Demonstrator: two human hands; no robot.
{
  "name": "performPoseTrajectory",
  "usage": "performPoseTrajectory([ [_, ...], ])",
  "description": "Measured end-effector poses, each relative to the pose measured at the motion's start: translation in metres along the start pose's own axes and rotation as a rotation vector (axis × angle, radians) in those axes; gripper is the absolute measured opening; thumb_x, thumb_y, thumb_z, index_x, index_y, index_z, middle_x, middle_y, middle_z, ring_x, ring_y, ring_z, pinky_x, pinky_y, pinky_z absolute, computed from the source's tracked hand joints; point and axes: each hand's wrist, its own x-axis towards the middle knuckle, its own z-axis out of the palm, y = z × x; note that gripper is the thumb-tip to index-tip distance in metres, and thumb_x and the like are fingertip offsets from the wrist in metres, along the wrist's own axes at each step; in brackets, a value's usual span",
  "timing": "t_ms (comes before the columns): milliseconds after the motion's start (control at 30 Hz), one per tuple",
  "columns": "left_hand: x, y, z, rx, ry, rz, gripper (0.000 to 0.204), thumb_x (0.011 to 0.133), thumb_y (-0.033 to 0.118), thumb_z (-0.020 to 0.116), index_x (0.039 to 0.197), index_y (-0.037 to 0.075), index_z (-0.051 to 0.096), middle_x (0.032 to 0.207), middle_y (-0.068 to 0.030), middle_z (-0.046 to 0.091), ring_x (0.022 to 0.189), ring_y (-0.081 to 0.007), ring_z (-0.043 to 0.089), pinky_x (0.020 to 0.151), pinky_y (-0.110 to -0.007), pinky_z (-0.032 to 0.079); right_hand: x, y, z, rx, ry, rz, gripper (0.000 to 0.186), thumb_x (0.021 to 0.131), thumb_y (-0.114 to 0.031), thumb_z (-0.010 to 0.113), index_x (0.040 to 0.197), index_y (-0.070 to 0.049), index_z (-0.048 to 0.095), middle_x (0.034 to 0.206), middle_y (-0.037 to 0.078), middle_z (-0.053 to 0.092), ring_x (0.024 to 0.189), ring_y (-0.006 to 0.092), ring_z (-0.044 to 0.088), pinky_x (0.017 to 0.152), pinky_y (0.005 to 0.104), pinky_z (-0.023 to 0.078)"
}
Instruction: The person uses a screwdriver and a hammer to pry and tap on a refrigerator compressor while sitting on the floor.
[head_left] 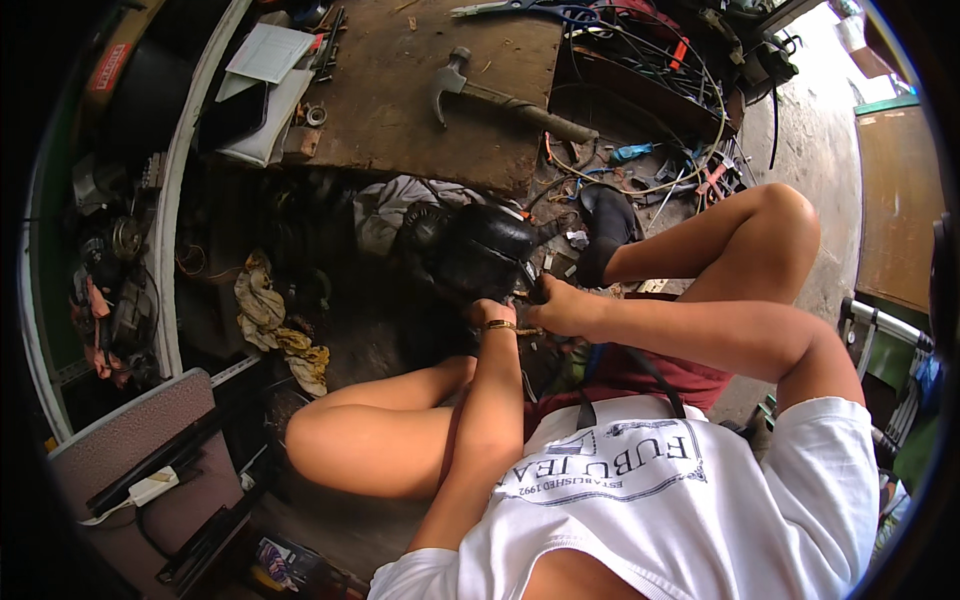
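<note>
A black rounded machine housing (482, 245), which looks like a motor or compressor body, sits on the floor between my bent legs. My left hand (491, 313), with a gold band at the wrist, rests against its near side; its fingers are mostly hidden in shadow. Close beside it, my right hand (562, 307) is closed near the housing's right corner. What it grips is too dark and small to name. Behind the housing lies a crumpled grey cloth (385, 212).
A wooden bench (390, 110) stands ahead, bearing a claw hammer (500, 98), blue-handled snips (530, 10) and a black phone (235, 117). Wires and tools fill a dark box (650, 90) at right. A stained rag (265, 305) lies left, near a chair back (150, 470).
</note>
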Motion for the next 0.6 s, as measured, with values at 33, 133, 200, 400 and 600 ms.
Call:
performPoseTrajectory([
  [33,-0.002,0.002,-0.003,0.003,-0.020,-0.005,0.055,0.096,0.040,0.031,0.135,0.002,0.036,0.141,-0.0163,0.036,0.126,-0.0324,0.039,0.099,-0.047,0.039,0.000,0.001,0.002,-0.024,0.002,-0.003,0.063,0.081,-0.020,0.060,0.135,-0.008,0.029,0.093,0.008,0.057,0.072,0.0178,0.059,0.050,0.0332,0.051],
  [133,-0.001,0.013,-0.015,0.071,-0.073,0.092,0.054,0.095,0.038,0.035,0.131,-0.002,0.040,0.137,-0.0205,0.039,0.124,-0.0341,0.041,0.100,-0.044,0.037,-0.007,-0.007,0.005,-0.083,-0.025,-0.031,0.070,0.081,-0.020,0.061,0.139,-0.009,0.024,0.103,0.011,0.056,0.076,0.0185,0.059,0.052,0.0341,0.052],
  [200,-0.004,0.026,-0.016,0.227,-0.054,0.331,0.053,0.095,0.036,0.037,0.128,-0.005,0.042,0.135,-0.0233,0.040,0.123,-0.0353,0.042,0.101,-0.043,0.036,-0.002,-0.003,-0.003,-0.062,-0.081,-0.054,0.074,0.081,-0.021,0.063,0.141,-0.010,0.022,0.111,0.013,0.053,0.078,0.0191,0.059,0.054,0.0344,0.053],
  [400,0.040,0.094,0.020,0.682,-0.243,1.179,0.045,0.093,0.026,0.045,0.120,-0.009,0.050,0.127,-0.0277,0.048,0.119,-0.0369,0.046,0.101,-0.040,0.036,-0.005,-0.003,-0.010,-0.052,-0.005,0.039,0.065,0.075,-0.018,0.071,0.128,-0.004,0.035,0.107,0.013,0.055,0.080,0.0234,0.061,0.051,0.0375,0.053],
  [600,0.053,0.095,0.047,0.580,-0.094,1.036,0.035,0.093,0.019,0.043,0.108,-0.009,0.058,0.108,-0.0267,0.060,0.101,-0.0384,0.058,0.088,-0.042,0.045,0.010,0.006,-0.014,-0.060,-0.012,0.044,0.064,0.075,-0.012,0.068,0.130,-0.010,0.036,0.118,0.014,0.050,0.084,0.0250,0.061,0.050,0.0380,0.053],
])
